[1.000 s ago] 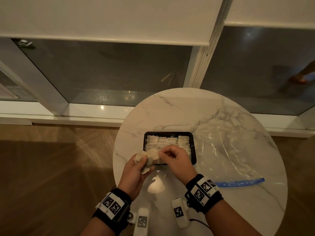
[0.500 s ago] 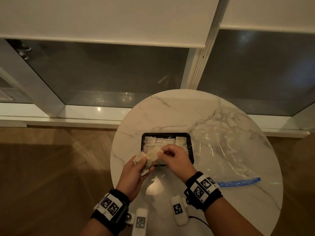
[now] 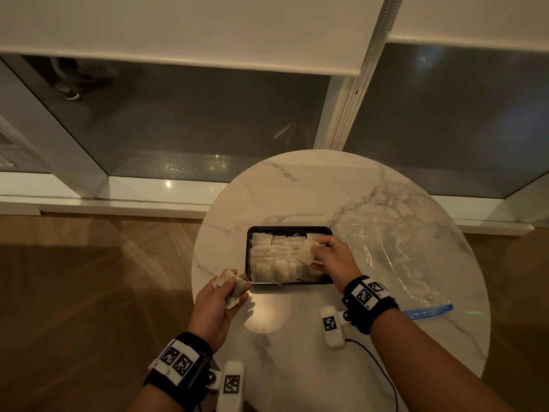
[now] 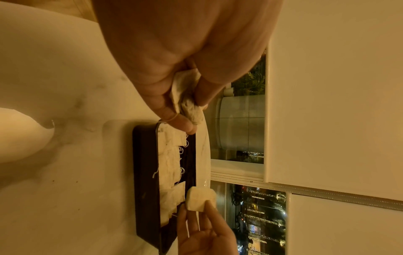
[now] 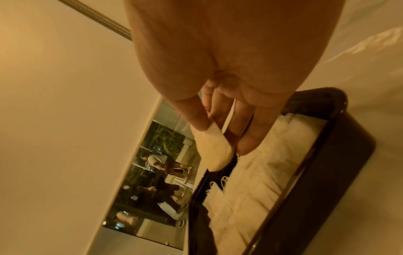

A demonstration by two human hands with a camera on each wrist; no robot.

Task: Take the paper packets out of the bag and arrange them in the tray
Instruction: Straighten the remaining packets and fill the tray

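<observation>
A black tray (image 3: 249, 257) sits mid-table, filled with several pale paper packets (image 3: 274, 263) laid in rows. My right hand (image 3: 332, 257) pinches one packet (image 3: 306, 253) above the tray's right side; in the right wrist view that packet (image 5: 214, 151) hangs from thumb and fingers over the tray (image 5: 340, 155). My left hand (image 3: 221, 295) stays at the tray's near left corner and grips a small bunch of packets (image 3: 230, 285), seen crumpled (image 4: 187, 98) in the left wrist view. The clear bag (image 3: 395, 251) lies flat and looks empty to the right.
The round marble table (image 3: 312, 188) stands against a low window sill (image 3: 118, 197). The bag's blue zip strip (image 3: 427, 311) lies near my right wrist. A cable (image 3: 383, 373) trails over the table's near part. Wooden floor (image 3: 89, 292) lies to the left.
My hands have parted. The right hand took one packet from the bunch and carried it right, over the tray. The left hand drew back to the tray's near left corner with the others.
</observation>
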